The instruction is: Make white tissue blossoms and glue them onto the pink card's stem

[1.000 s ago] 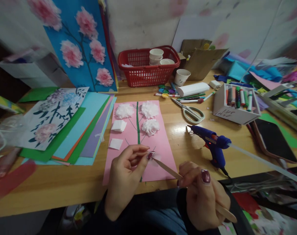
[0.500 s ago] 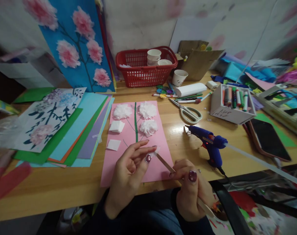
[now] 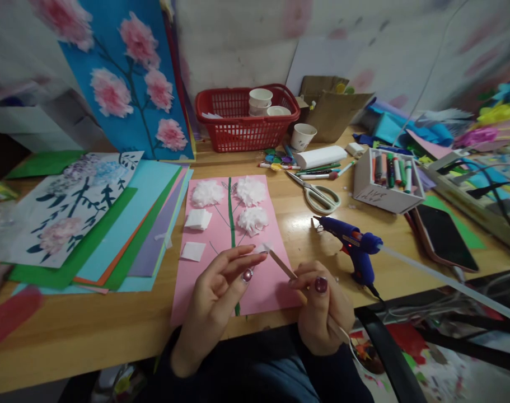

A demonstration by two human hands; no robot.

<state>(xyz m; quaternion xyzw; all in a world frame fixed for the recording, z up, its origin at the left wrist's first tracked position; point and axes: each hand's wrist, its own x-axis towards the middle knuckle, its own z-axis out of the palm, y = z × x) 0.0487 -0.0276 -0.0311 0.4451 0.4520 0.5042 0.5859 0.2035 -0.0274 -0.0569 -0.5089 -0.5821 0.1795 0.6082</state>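
My right hand (image 3: 324, 308) is closed around a flat wooden stick (image 3: 282, 264), whose tip points up and left over the pink sheet. At that tip sits a small whitish, filmy scrap (image 3: 263, 248), too blurred to name. My left hand (image 3: 219, 299) is beside it, thumb and fingers apart, fingertips close to the scrap. Beneath lies the pink sheet (image 3: 271, 285) with a green painted stem (image 3: 232, 218). Three ruffled white paper flowers (image 3: 249, 191) sit at its top, and two folded white paper squares (image 3: 193, 252) lie on its left side.
To the right lie a blue glue gun (image 3: 355, 246), scissors (image 3: 319, 196), a phone (image 3: 445, 235) and a box of markers (image 3: 384, 190). A red basket (image 3: 250, 134) with paper cups stands behind. Coloured paper sheets (image 3: 149, 224) spread left, under a blue flower picture (image 3: 80, 70).
My left thumb and fingers have parted from the stick's tip, leaving the whitish scrap there. My right hand has shifted left with the stick. The view has turned slightly right.
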